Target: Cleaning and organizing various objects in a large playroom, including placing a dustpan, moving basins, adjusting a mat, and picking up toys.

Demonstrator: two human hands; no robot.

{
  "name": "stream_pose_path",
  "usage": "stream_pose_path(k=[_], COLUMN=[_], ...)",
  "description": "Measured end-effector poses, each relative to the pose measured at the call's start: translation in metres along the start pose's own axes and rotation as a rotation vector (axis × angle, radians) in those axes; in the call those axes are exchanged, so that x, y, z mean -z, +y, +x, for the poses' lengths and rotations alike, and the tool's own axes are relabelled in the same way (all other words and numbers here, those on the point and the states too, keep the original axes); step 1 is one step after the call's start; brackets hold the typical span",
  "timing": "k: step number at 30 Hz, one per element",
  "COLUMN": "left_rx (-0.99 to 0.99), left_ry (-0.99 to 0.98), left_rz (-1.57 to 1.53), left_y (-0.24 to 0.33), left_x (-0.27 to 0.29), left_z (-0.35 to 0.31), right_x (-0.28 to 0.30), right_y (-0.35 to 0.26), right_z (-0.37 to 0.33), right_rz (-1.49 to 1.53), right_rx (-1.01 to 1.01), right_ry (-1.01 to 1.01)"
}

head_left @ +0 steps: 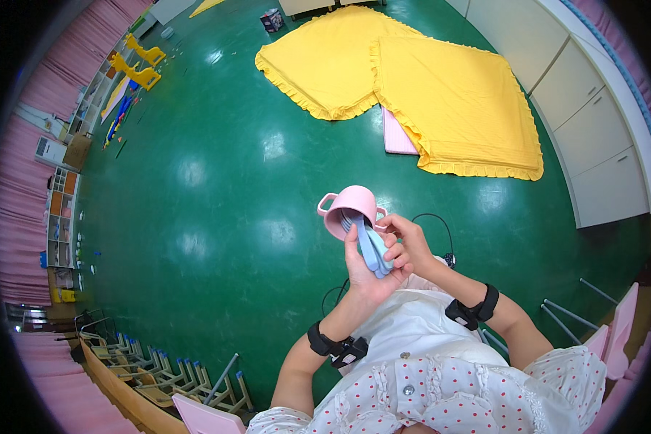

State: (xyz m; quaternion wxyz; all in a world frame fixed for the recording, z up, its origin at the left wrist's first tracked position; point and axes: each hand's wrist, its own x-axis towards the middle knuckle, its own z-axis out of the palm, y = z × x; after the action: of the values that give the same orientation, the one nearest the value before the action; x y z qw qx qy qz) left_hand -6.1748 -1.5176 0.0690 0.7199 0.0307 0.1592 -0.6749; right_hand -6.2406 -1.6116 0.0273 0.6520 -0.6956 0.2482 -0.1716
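A pink two-handled cup (356, 199) is tilted in front of me, its mouth turned down toward my hands. My left hand (375, 282) is closed around a bundle of pale blue and mint utensils (371, 249). Their far ends reach into the cup's mouth, so I cannot make out their exact kind. Beside it, my right hand (410, 239) pinches the cup's right handle with its fingertips. The cup's left handle sticks out untouched. Both hands are close together above the green floor, near my lap.
Yellow ruffled covers (448, 101) lie ahead on the floor, with a pink mat (399, 134) under one. White cabinets (593, 123) line the right. Several small chairs (166, 372) stand at lower left; shelves (63, 210) and yellow plastic pieces (141, 72) are farther left.
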Motion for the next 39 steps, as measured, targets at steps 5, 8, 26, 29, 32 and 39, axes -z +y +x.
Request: stream_pose_path(k=[5,8,26,29,32,39], left_rx=[-0.106,-0.035,0.042,-0.013,-0.117,-0.711], left_ry=[0.136,0.014,0.294,0.279,0.407,0.71], left_rz=[0.13,0.194,0.487,0.48,0.691,0.575], left_y=[0.006,0.019,0.182,0.23,0.283,0.411], left_x=[-0.011,0.001,-0.026,-0.029,-0.051,-0.05], left_z=[-0.002,-0.007,0.049,0.064,0.077,0.064], right_x=[-0.002,-0.006,-0.04,-0.048,-0.051,-0.087], right_y=[0.017,0.019,0.008,-0.008,-0.02,-0.035], right_z=[0.012,0.024,0.213,0.267,0.333,0.454], right_rz=[0.079,0.32,0.259,0.251,0.236,-0.152], right_rx=[-0.03,-0.103,-0.291,-0.293,-0.339,-0.521], right_ry=[0.016,-0.038,-0.278,-0.28,-0.314,-0.505])
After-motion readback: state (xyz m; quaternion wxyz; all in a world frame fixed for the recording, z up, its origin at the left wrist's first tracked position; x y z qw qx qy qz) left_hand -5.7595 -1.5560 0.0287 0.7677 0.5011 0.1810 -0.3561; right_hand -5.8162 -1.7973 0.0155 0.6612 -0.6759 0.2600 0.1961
